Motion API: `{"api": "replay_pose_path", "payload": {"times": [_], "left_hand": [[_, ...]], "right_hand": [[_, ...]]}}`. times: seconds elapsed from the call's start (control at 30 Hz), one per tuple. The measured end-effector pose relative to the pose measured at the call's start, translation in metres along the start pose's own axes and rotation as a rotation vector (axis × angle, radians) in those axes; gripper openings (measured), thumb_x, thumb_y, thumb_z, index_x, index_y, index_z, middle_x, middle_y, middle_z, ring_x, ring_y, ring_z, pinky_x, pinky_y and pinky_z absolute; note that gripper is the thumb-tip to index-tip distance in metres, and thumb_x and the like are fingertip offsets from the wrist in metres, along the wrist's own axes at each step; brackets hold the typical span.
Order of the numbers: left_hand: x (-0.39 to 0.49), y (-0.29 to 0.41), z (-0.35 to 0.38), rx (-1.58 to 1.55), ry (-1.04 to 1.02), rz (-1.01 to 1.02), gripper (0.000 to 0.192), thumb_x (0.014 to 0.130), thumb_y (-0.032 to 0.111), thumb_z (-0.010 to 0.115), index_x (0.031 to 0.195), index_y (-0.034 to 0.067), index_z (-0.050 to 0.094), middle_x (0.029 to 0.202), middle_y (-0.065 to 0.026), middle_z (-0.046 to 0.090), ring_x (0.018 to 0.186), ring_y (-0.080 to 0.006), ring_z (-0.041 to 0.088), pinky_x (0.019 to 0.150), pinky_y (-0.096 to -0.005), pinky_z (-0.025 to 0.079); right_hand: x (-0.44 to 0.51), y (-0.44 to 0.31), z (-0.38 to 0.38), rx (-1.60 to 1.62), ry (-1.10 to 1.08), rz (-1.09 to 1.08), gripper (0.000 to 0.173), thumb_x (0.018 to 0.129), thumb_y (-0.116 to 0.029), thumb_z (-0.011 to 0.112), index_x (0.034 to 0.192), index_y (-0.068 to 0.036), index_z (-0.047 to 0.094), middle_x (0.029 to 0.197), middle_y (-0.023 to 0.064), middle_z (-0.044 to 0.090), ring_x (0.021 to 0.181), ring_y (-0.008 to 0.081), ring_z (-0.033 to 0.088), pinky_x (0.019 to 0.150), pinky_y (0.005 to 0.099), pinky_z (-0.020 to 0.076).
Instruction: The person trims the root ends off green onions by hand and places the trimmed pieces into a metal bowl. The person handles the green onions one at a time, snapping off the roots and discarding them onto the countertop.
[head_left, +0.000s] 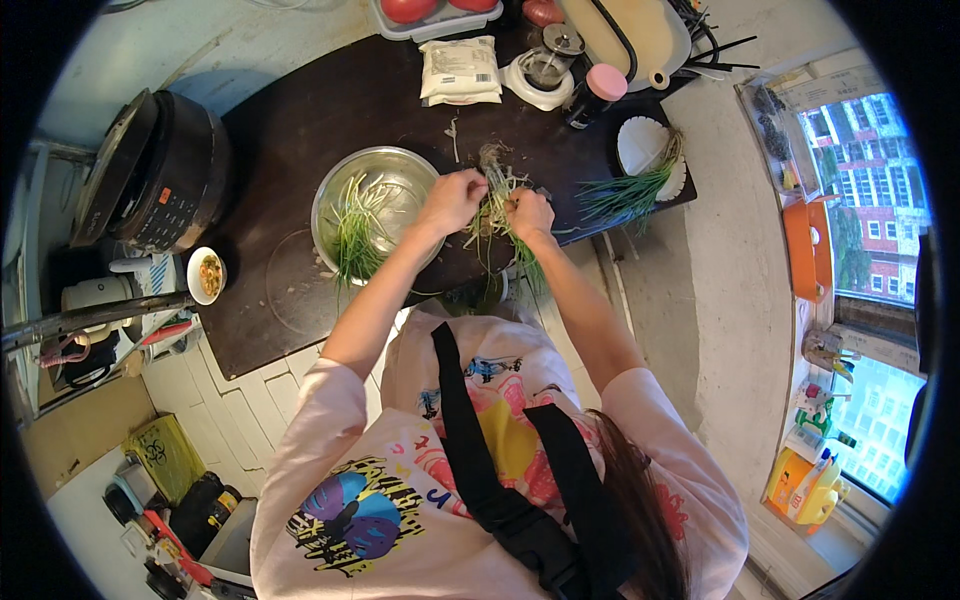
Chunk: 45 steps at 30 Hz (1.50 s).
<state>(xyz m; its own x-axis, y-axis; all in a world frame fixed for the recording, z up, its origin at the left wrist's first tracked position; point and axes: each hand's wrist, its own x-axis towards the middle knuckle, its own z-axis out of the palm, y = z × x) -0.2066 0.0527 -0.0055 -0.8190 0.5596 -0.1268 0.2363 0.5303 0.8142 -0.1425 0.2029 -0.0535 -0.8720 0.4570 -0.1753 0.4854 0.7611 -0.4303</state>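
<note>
A loose pile of thin spring onions or chives (495, 199) lies at the table's front edge, with stringy roots at the far end and green tops toward me. My right hand (529, 214) is closed over pale stems on the pile's right side. At its left side, my left hand (454, 199) has its fingertips pinched together; whether a stem is between them is too small to tell. Left of that hand stands a stainless steel bowl (405, 165). Trimmed-looking greens (360, 232) rest in it, their tips hanging over the near rim.
Another green bunch (630, 191) lies across a white scalloped plate (643, 139) at the right. Along the back are a wipes packet (460, 71), a glass press jar (551, 60) and a pink-lidded bottle (600, 94). A multicooker (161, 176) and small bowl (205, 276) stand left.
</note>
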Motion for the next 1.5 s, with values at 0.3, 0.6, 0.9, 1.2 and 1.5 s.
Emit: {"api": "replay_pose_path", "payload": {"times": [0.3, 0.6, 0.9, 1.2, 1.5], "left_hand": [[0.064, -0.027, 0.071, -0.089, 0.316, -0.44, 0.057, 0.072, 0.025, 0.064, 0.115, -0.004, 0.042, 0.095, -0.0156, 0.06, 0.093, -0.0258, 0.056, 0.079, -0.0307, 0.043], [0.074, -0.042, 0.068, -0.333, 0.209, -0.398, 0.034, 0.073, 0.023, 0.066, 0.098, 0.001, 0.058, 0.082, -0.0101, 0.062, 0.073, -0.019, 0.059, 0.07, -0.0276, 0.045], [0.053, -0.021, 0.052, -0.024, 0.322, -0.344, 0.031, 0.069, 0.006, 0.06, 0.099, 0.003, 0.052, 0.087, -0.0135, 0.062, 0.084, -0.0274, 0.059, 0.075, -0.0336, 0.046], [0.039, -0.002, 0.051, -0.194, 0.069, -0.187, 0.027, 0.083, 0.027, 0.052, 0.097, 0.005, 0.059, 0.085, -0.0079, 0.061, 0.081, -0.0229, 0.057, 0.075, -0.0294, 0.042], [0.066, -0.008, 0.056, -1.121, -0.121, -0.523, 0.055, 0.089, 0.039, 0.037, 0.129, 0.003, 0.026, 0.134, -0.0098, 0.028, 0.124, -0.0193, 0.025, 0.094, -0.0359, 0.027]], "right_hand": [[0.011, 0.007, -0.01, 0.433, 0.056, -0.111, 0.012, 0.069, -0.013, 0.062, 0.079, -0.005, 0.064, 0.067, 0.0097, 0.062, 0.062, 0.0191, 0.06, 0.06, 0.0283, 0.0464], [0.014, 0.009, -0.011, 0.345, 0.164, -0.106, 0.014, 0.069, -0.013, 0.063, 0.08, -0.004, 0.065, 0.07, 0.0137, 0.062, 0.065, 0.0206, 0.061, 0.063, 0.0282, 0.0466], [0.014, 0.012, -0.033, 0.782, -0.158, 0.291, 0.014, 0.072, -0.01, 0.064, 0.081, 0.001, 0.064, 0.062, 0.0057, 0.058, 0.052, 0.0095, 0.051, 0.05, 0.0217, 0.0415], [0.004, 0.013, -0.057, 1.281, -0.37, 0.227, 0.023, 0.073, -0.007, 0.063, 0.092, 0.005, 0.057, 0.074, 0.0069, 0.059, 0.058, 0.0093, 0.052, 0.052, 0.0197, 0.0431], [-0.003, 0.0, -0.056, 1.095, -0.468, 0.224, 0.02, 0.071, -0.004, 0.063, 0.087, 0.006, 0.057, 0.069, 0.0064, 0.057, 0.056, 0.0111, 0.052, 0.049, 0.021, 0.0421]]}}
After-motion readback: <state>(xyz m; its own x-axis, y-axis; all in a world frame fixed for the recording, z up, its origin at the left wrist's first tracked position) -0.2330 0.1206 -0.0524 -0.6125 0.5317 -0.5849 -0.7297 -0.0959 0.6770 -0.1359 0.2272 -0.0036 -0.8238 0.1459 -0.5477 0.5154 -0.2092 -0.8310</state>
